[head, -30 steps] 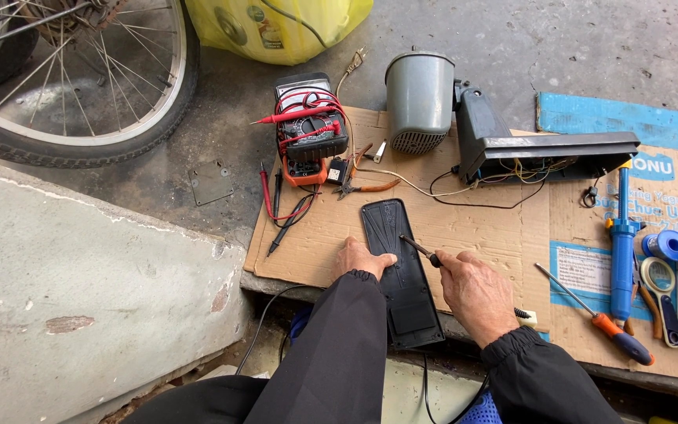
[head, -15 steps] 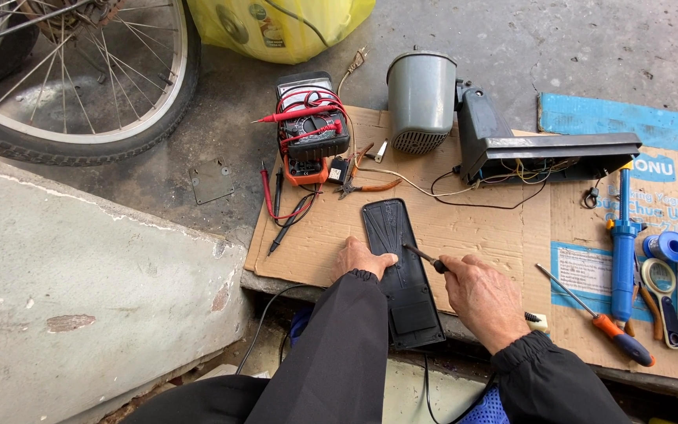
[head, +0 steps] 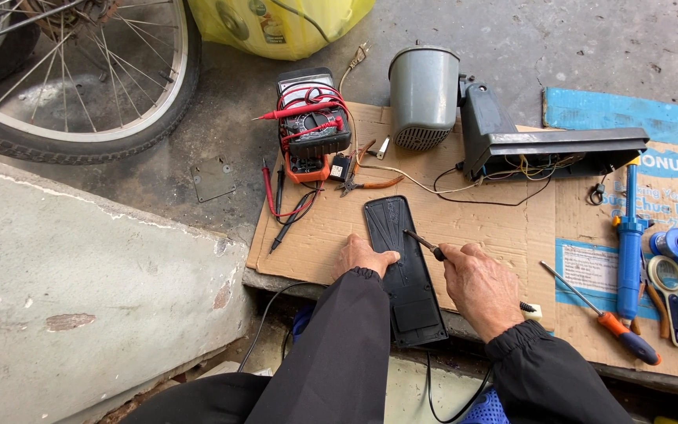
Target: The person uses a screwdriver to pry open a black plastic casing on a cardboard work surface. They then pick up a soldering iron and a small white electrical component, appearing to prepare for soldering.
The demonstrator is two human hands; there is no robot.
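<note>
Multimeter (head: 311, 126), bicycle wheel (head: 80, 86), orange-handled screwdriver (head: 602, 314)

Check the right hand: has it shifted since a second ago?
Barely. The right hand with its screwdriver stays at the black panel; the tip edged slightly toward the left hand, over the same panel spot.

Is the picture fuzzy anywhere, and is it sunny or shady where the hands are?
Head view: sharp throughout, the left hand and right hand crisp on the black panel; light is soft and even like shade, shadows faint under the screwdriver; no glare; the bicycle wheel bends slightly near the corner.
</note>
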